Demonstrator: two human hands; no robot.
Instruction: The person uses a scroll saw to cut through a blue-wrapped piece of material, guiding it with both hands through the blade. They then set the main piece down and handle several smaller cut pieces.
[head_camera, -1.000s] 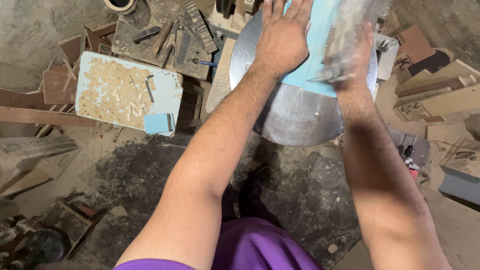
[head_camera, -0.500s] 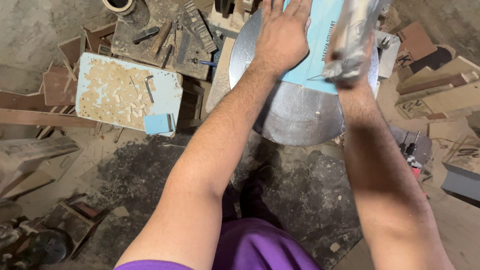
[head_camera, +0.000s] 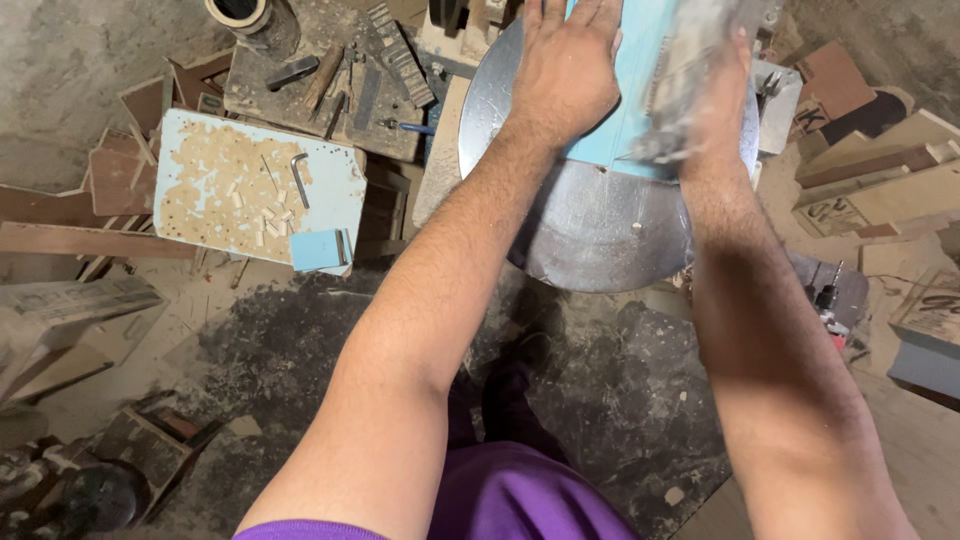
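- The board lies on the round metal table.
- The left hand rests flat on the board, left of the right hand.
- The panel lies on the floor, left of the table.
- An angled key and a small block lie on the panel.
- The cluttered tray sits behind the panel.
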